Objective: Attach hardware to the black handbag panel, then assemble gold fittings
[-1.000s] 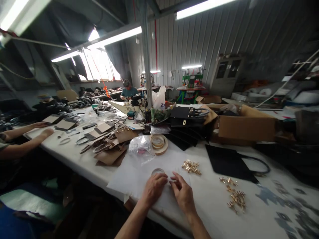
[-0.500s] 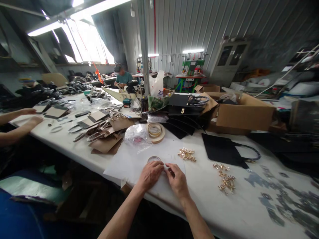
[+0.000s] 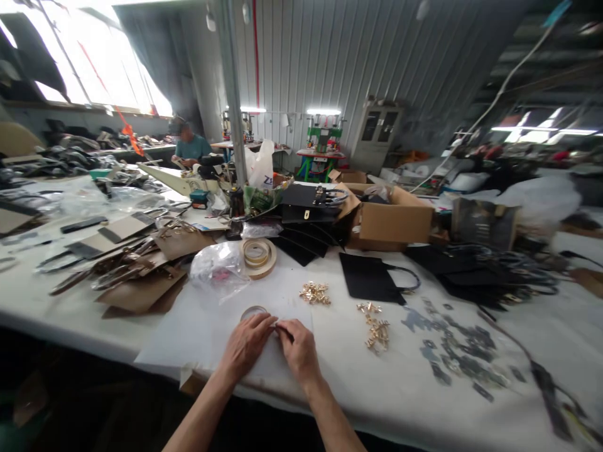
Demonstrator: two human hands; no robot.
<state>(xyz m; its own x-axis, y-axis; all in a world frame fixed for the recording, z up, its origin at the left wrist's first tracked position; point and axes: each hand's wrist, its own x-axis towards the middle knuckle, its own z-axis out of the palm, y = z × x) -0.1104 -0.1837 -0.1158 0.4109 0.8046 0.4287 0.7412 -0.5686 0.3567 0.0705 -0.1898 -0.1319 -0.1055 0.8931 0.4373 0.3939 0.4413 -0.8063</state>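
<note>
My left hand (image 3: pixel 250 344) rests low over the white sheet (image 3: pixel 176 342), fingers bent and pressed together. Just beyond its fingers lies a small ring-shaped roll of tape (image 3: pixel 253 309), partly hidden by the hand. Close on the right, my right hand (image 3: pixel 299 353) pinches with thumb and forefinger, its fingertips almost touching the left ones. Whatever is between the fingertips is too small to make out. Gold-coloured metal fittings lie in one pile (image 3: pixel 315 293) beyond my right hand and in another pile (image 3: pixel 377 333) to its right.
Larger tape rolls (image 3: pixel 257 257) and a clear plastic bag (image 3: pixel 217 267) lie ahead. Brown bag pieces (image 3: pixel 141 292) are heaped left. Rightward are a black bag panel with a handle (image 3: pixel 367 277), scattered grey metal plates (image 3: pixel 464 345) and a cardboard box (image 3: pixel 396 220). A person (image 3: pixel 191 144) sits farther back.
The view has swung to the right, so the table's things sit farther left. Another person's arms at the left edge are out of view. My hands stay close together, fingertips nearly meeting.
</note>
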